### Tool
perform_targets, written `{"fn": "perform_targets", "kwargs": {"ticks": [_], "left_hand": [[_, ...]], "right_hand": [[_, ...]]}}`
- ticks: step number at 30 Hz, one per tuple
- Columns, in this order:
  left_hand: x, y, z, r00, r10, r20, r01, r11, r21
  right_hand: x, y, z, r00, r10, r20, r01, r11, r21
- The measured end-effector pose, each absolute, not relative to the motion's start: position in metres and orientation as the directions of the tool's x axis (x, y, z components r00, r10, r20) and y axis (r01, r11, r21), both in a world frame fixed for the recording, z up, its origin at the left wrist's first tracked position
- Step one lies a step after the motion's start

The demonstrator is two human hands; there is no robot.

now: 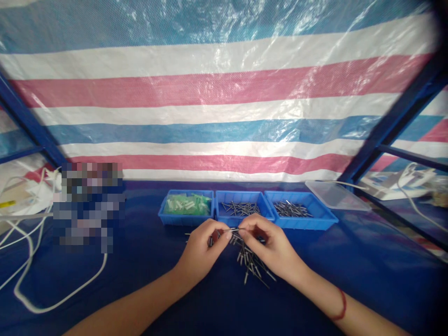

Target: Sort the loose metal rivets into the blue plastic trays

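**Both hands pinch one pin over the pile**

The left hand (205, 245) and the right hand (271, 247) meet at the middle of a blue table (350, 270); thumb and forefinger of each are closed tight on the same thin metal pin (234, 229), which lies level between them, one end in each pinch; the other fingers are curled in. The pin is held just above a loose pile (250, 261) of like pins, which spreads on the cloth under and between the hands; the right hand covers part of it. A red band (343, 305) circles the right wrist.

Just behind the hands stand three blue trays in a row, touching side to side; the left tray (185, 220) holds pale green pieces; the middle tray (241, 192) and the right tray (308, 222) hold metal pins. A clear lid (336, 196) lies beside the right tray. A white cable (52, 303) loops over the table's left part; a striped tarp (224, 93) hangs behind.
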State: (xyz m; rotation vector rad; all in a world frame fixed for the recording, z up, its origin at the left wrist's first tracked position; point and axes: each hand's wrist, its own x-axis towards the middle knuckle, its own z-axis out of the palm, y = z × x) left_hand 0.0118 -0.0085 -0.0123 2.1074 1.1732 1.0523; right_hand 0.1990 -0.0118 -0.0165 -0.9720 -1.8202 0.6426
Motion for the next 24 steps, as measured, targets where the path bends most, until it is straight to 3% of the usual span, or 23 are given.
{"fn": "perform_targets", "kwargs": {"ticks": [4, 7, 12, 16, 18, 21, 24], "left_hand": [[0.009, -0.010, -0.011, 0.358, 0.828, 0.432, 0.484, -0.560, 0.672], [0.005, -0.012, -0.008, 0.465, 0.774, 0.431, 0.570, -0.634, 0.523], [-0.001, -0.017, 0.004, 0.622, 0.702, 0.346, 0.692, -0.700, 0.177], [-0.009, -0.020, 0.020, 0.627, 0.741, 0.241, 0.758, -0.651, 0.029], [-0.017, -0.022, 0.029, 0.596, 0.783, 0.179, 0.795, -0.606, 0.003], [-0.033, -0.025, 0.042, 0.559, 0.827, 0.057, 0.826, -0.561, 0.049], [-0.047, -0.028, 0.049, 0.486, 0.872, -0.052, 0.869, -0.477, 0.130]], "right_hand": [[0.202, -0.013, -0.007, -0.345, 0.741, 0.576, 0.419, 0.670, -0.612], [0.219, -0.006, 0.000, -0.298, 0.691, 0.658, 0.550, 0.688, -0.473], [0.274, 0.024, -0.005, -0.066, 0.690, 0.720, 0.880, 0.381, -0.284], [0.298, 0.036, -0.010, -0.054, 0.727, 0.684, 0.979, 0.172, -0.106], [0.296, 0.030, -0.004, -0.109, 0.774, 0.623, 0.961, 0.243, -0.133], [0.287, 0.009, 0.009, -0.316, 0.872, 0.375, 0.830, 0.445, -0.337], [0.283, -0.015, 0.010, -0.388, 0.884, 0.259, 0.749, 0.467, -0.471]]}}
